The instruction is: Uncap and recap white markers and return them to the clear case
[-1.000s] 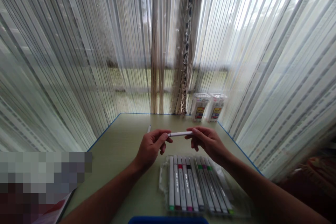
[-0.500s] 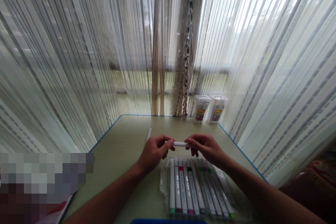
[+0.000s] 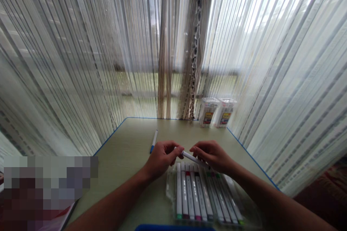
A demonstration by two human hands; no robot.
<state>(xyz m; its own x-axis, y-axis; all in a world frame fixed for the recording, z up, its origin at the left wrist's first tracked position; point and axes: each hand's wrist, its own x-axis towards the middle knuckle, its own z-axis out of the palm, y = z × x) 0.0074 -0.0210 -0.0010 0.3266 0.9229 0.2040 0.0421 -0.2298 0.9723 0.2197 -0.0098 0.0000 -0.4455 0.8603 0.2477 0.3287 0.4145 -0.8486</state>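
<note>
My left hand [image 3: 162, 157] and my right hand [image 3: 211, 156] hold one white marker [image 3: 190, 157] between them, each pinching an end with closed fingers. The marker slants down to the right, just above a clear plastic case [image 3: 169, 196] that holds several markers with coloured ends lying side by side. Both hands hover over the pale green table [image 3: 127, 158], right at the far end of the case.
A single pen with a blue tip [image 3: 154, 141] lies on the table beyond my left hand. Two clear marker boxes [image 3: 216, 111] stand at the far right corner against striped sheer curtains [image 3: 81, 61]. A blue edge [image 3: 173, 227] shows at the bottom.
My hands have dropped lower and closer to the case. The marker, level before, now tilts down to the right, and less of it shows between my fingers.
</note>
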